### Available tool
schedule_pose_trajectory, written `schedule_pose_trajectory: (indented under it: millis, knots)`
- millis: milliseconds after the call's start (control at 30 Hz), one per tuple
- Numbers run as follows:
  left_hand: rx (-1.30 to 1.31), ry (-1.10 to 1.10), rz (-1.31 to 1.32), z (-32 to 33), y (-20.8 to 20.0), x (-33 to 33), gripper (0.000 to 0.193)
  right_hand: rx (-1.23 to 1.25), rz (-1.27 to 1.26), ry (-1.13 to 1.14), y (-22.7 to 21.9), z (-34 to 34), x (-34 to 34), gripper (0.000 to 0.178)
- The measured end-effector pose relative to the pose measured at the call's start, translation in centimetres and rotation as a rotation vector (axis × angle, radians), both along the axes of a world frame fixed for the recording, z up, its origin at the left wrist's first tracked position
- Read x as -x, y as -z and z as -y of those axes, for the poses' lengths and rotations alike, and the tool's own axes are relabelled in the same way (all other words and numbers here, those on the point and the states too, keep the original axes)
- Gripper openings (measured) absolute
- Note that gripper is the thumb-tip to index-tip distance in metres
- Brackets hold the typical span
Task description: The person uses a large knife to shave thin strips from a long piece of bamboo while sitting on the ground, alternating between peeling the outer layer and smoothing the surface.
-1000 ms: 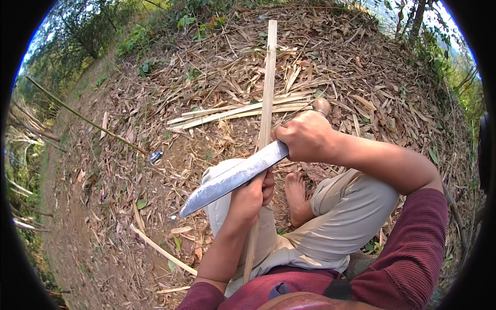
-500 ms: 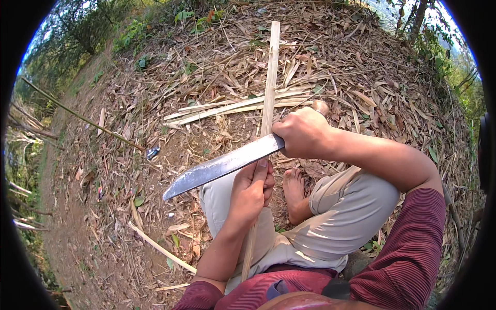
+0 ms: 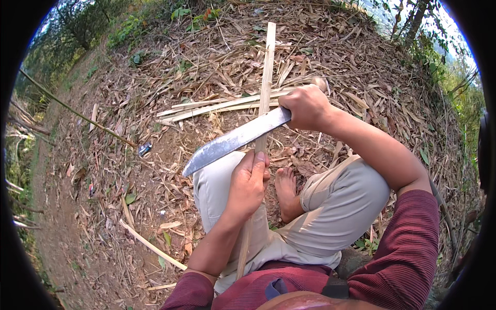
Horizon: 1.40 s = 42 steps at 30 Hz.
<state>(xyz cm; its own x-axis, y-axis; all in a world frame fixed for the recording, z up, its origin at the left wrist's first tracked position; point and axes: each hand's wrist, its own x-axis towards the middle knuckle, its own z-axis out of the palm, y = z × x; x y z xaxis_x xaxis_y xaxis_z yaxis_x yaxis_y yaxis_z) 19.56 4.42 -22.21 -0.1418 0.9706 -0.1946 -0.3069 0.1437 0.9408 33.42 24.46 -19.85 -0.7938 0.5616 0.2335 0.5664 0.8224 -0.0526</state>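
My right hand (image 3: 308, 107) is closed round the handle of a machete (image 3: 238, 138), whose wooden butt end shows beyond the fist. The broad blade points left and toward me, crossing over a long flat bamboo strip (image 3: 266, 77). That strip runs from my lap away over the ground. Just on the near side of the blade, my left hand (image 3: 250, 181) grips the strip, its thumb lying along the top. Whether the blade's edge touches the strip I cannot tell.
Several split bamboo strips (image 3: 217, 107) lie in a pile beyond my hands. Another pale strip (image 3: 152, 246) lies at the left near my knee. Dry leaves cover the ground. A thin green pole (image 3: 77, 111) slants in from the left, ending near a small dark packet (image 3: 144, 149).
My right hand has moved away from me along the strip, and the machete with it. The blade now crosses farther from my left hand, which still grips the strip.
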Motion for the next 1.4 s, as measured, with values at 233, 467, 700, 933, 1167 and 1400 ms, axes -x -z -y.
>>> schedule_pose_trajectory:
  millis: [233,467,700,933,1167,1400]
  knots:
    - [-0.02,0.004,0.014,0.9,-1.2,0.2,0.022,-0.111,-0.035,0.043,-1.5,-0.5,-1.4,0.01]
    - [-0.048,0.066,-0.043,2.5,-0.6,0.4,0.024,-0.138,-0.048,0.415,-2.4,-3.3,-5.2,0.011]
    - [0.026,0.081,0.089,2.6,-1.5,1.0,0.022,-0.092,-0.142,0.401,-2.3,-2.6,-5.3,0.01]
    - [0.068,0.064,0.095,3.1,-1.8,1.4,0.023,-0.281,-0.081,-0.094,-1.2,1.1,-1.0,0.01]
    - [-0.03,0.122,0.08,2.7,-2.0,1.0,0.025,0.209,-0.373,0.538,-1.1,-5.2,-4.6,0.028]
    - [0.102,0.123,0.162,2.6,-2.5,1.5,0.026,-0.078,-0.043,-0.228,-2.4,2.8,0.2,0.012]
